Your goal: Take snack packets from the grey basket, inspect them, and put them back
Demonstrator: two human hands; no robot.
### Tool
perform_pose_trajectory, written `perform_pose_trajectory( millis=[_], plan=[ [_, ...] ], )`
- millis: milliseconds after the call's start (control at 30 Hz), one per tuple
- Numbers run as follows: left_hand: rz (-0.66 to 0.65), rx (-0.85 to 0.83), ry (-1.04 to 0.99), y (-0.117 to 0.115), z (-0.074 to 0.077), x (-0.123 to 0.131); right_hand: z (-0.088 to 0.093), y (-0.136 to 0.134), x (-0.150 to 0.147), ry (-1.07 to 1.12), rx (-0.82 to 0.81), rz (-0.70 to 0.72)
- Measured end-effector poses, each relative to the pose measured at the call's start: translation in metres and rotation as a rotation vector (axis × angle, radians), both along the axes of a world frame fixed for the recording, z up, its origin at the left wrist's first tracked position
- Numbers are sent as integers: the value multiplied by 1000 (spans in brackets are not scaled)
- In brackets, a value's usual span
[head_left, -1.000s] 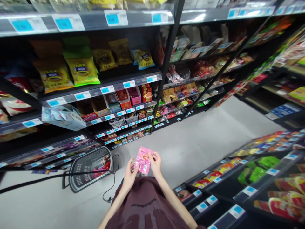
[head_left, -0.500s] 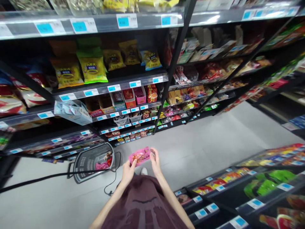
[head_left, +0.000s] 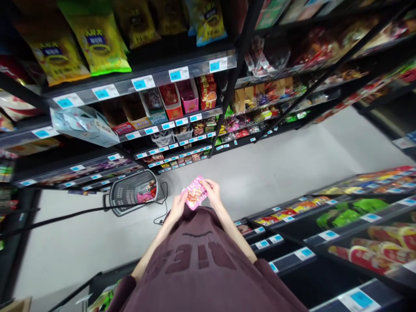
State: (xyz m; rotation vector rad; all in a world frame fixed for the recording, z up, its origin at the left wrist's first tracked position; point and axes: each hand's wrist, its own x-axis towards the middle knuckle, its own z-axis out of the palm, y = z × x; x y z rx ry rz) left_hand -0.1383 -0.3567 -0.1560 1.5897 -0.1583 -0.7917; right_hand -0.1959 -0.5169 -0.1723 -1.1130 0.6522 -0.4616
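Observation:
A pink printed snack packet [head_left: 196, 193] is held in front of my body, tilted, between both hands. My left hand [head_left: 178, 205] pinches its lower left edge. On its upper right side my right hand [head_left: 212, 191] closes on the edge. To the left, on the floor, stands a grey shopping basket [head_left: 132, 190] with a pink packet [head_left: 145, 197] and other small packs inside. The print on the held packet is too small to read.
Snack shelves [head_left: 143, 82] with blue-and-white price tags rise ahead, holding yellow bags [head_left: 100, 43] and small boxes. More shelving [head_left: 305, 255] stands close on my right. A black cable [head_left: 162, 203] trails near the basket on the grey floor [head_left: 260, 173].
The packet has turned from lying lengthwise to a steeper tilt, with its printed face more toward me. Both hands came nearer my body. My view has shifted downward.

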Motion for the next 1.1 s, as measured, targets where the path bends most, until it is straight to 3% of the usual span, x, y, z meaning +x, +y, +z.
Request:
perform_pose_trajectory(
  millis=[267,467,600,700,800,933,1000,1100],
  plan=[
    [-173,95,-195,-23,-5,19,0,-23,-1,59,-25,31],
    [-167,122,-209,-58,-11,57,-2,-58,12,138,-40,326],
    [-160,89,-229,-84,-21,93,4,-95,44,162,-197,440],
    [-83,-25,-117,-111,-29,117,31,-132,81,104,-463,360],
    [-27,-123,-4,-143,-32,139,76,-170,127,6,-715,167],
    [-74,-185,6,-178,-31,168,130,-214,194,-115,-1000,19],
    [-122,-217,-7,-191,-29,181,144,-229,229,-162,-1110,46],
    [-177,-229,-53,-204,-24,196,146,-246,279,-208,-1240,135]
  ],
)
